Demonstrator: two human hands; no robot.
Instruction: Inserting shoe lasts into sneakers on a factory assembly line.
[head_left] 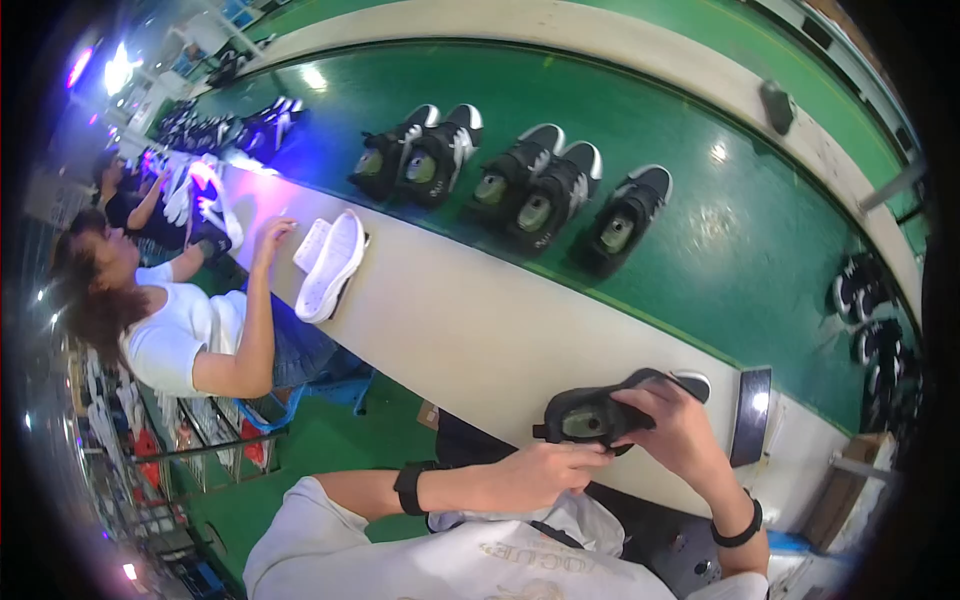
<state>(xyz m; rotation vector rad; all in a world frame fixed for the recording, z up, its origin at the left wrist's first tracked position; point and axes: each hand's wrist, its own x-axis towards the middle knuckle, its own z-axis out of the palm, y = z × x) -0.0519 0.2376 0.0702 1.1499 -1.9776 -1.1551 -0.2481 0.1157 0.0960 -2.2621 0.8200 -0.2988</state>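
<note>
A black shoe (pixel 575 408) with a green last showing in its opening is held over the near edge of the pale bench, its light toe pointing right. My right hand (pixel 675 415) grips it from the right, thumb and fingers bent over the upper near the opening. My left hand (pixel 540 472) is at the shoe's near side, its fingers closed against the lower edge; the fingertips are partly hidden. Both wrists wear black bands.
Several black shoes (pixel 540 205) stand on the green belt (pixel 730 250) beyond the pale bench (pixel 450 330). White soles (pixel 335 265) lie left, beside a seated co-worker (pixel 190 320). A dark flat block (pixel 750 415) stands right of the shoe. More shoes (pixel 865 290) are far right.
</note>
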